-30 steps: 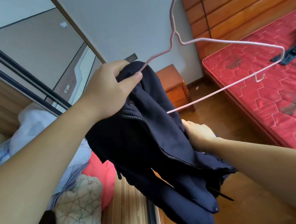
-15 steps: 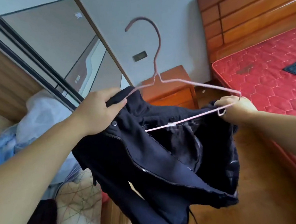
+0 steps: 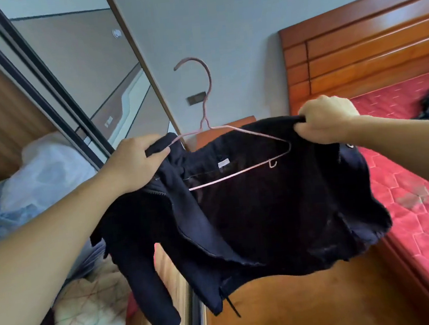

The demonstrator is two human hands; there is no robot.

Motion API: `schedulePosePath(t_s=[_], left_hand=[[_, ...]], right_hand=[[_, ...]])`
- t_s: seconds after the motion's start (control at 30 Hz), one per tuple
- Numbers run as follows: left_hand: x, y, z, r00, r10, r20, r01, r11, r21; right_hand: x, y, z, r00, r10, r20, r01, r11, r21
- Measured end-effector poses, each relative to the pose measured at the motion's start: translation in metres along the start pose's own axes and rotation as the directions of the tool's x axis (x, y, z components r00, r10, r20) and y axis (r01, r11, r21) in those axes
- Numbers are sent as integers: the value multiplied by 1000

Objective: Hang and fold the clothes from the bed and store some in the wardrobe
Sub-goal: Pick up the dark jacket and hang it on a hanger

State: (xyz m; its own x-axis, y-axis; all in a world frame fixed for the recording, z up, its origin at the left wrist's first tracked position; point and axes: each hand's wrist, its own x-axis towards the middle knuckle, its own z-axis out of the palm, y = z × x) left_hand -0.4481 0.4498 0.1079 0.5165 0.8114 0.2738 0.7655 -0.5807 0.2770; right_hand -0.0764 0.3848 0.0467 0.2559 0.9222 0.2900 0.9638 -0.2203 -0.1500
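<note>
Left hand [image 3: 135, 162]: fingers clenched on one shoulder of the dark navy zip-up jacket [image 3: 253, 211] and the thin pink wire hanger [image 3: 236, 154].
Right hand [image 3: 328, 118]: fingers clenched on the other shoulder.
Jacket: spread mid-air, between the open wardrobe [image 3: 5, 118] and the red quilted mattress [image 3: 424, 206].
Neck label [image 3: 223, 163]: white, unreadable.

Grey wall [image 3: 233, 28] behind, with a dark switch plate [image 3: 196, 98] low on it. Orange wooden nightstand [image 3: 228, 126] against that wall, mostly hidden, beside a slatted headboard [image 3: 368, 53]. Glossy brown wood floor [image 3: 315, 305] below. At left, white and pale-blue bedding [image 3: 32, 181] heaped above a patterned quilt [image 3: 89, 313], a red item [image 3: 131, 306] just beside it.
</note>
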Motion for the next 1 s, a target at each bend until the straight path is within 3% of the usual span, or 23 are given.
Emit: schedulePosePath(t_s=[0.23,0.37,0.43,0.53,0.7,0.8,0.87,0.93,1.0], left_hand=[[14,34,7,993,76,-93,-93,977,-192],[12,39,9,994,67,-84,-90,945,-316],[17,37,9,991,13,-131,-61,925,-375],[25,38,9,979,-35,-203,-47,923,-382],[27,41,2,957,-19,-291,-93,926,-367],[26,42,1,951,5,-309,-116,933,-341],[24,41,1,952,23,-304,-133,929,-346],[21,40,1,955,38,-293,-145,925,-351],[20,38,0,963,46,-267,-143,922,-360]], right_hand=[[13,-77,-67,999,-4,-45,19,938,345],[17,-83,-99,981,44,-190,49,886,461],[11,-91,-100,982,-57,-178,111,943,315],[-2,-99,-84,973,-228,-23,228,974,14],[-7,-76,-73,993,-115,-1,114,984,-134],[-4,-72,-79,991,-133,16,133,956,-260],[0,-71,-86,975,-223,1,211,920,-332],[0,-75,-91,932,-363,11,355,905,-234],[-1,-92,-94,906,-421,42,408,896,177]])
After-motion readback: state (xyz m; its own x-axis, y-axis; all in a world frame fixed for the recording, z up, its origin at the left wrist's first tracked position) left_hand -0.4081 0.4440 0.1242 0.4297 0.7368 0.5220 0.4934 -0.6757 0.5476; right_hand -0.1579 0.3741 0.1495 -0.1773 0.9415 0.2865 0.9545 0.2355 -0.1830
